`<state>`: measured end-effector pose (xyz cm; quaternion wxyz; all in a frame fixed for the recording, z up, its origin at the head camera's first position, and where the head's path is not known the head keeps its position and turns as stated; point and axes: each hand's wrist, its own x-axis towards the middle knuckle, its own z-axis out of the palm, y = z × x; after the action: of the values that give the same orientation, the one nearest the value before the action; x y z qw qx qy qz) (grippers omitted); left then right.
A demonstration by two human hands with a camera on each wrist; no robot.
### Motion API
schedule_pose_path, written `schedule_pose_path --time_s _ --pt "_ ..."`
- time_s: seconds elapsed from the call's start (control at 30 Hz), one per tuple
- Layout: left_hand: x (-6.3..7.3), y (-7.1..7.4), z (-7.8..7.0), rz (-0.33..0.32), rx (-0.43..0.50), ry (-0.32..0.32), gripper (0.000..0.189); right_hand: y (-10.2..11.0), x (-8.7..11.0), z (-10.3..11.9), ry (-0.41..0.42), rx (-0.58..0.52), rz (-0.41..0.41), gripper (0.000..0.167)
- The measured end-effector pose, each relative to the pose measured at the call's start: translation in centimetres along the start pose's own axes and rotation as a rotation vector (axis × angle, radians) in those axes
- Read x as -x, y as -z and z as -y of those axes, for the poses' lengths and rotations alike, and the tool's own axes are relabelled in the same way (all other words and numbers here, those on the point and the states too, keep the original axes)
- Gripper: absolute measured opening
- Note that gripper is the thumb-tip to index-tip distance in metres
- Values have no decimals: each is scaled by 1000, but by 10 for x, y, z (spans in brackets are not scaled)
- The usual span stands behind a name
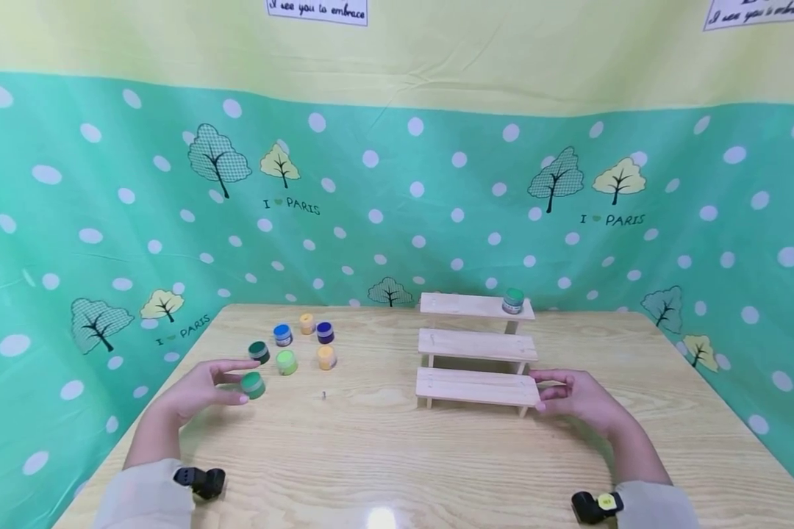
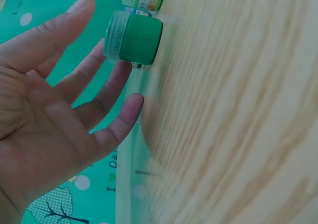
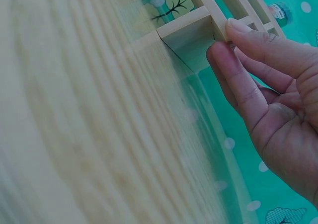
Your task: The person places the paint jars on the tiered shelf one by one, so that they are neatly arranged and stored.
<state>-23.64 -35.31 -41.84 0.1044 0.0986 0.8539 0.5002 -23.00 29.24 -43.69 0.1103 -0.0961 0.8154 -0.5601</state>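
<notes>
Left hand (image 1: 205,386), grip half open around the green jar (image 1: 253,384) at its three o'clock, nothing held; right hand (image 1: 578,400) pinches the wooden stand (image 1: 478,344), ten o'clock: best close evenly on the jar's sides, stand held steady

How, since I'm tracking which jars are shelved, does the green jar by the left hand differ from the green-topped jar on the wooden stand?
The green jar is at the left side of the table, while the green-topped jar stands on the top step of the wooden stand.
The left hand has its fingers around the green jar; no hand is at the green-topped jar.
Both are small, round and upright.
</notes>
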Motion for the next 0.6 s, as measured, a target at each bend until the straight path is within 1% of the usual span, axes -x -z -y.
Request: schedule_pose_path --time_s 0.07,0.2,0.27,0.47,0.6 --pt "-3 0 3 10 5 13 66 0 0 -1 4 1 6 68" --pt "-7 1 7 9 -8 45 65 -1 0 -1 -12 -8 6 68" --pt "-9 1 9 5 -10 60 65 -1 0 -1 -5 -14 17 68" --pt "-11 0 12 -26 -24 97 62 -1 1 0 6 -29 26 68" --pt "-13 0 14 -42 -7 106 59 -1 1 1 5 -31 27 68"
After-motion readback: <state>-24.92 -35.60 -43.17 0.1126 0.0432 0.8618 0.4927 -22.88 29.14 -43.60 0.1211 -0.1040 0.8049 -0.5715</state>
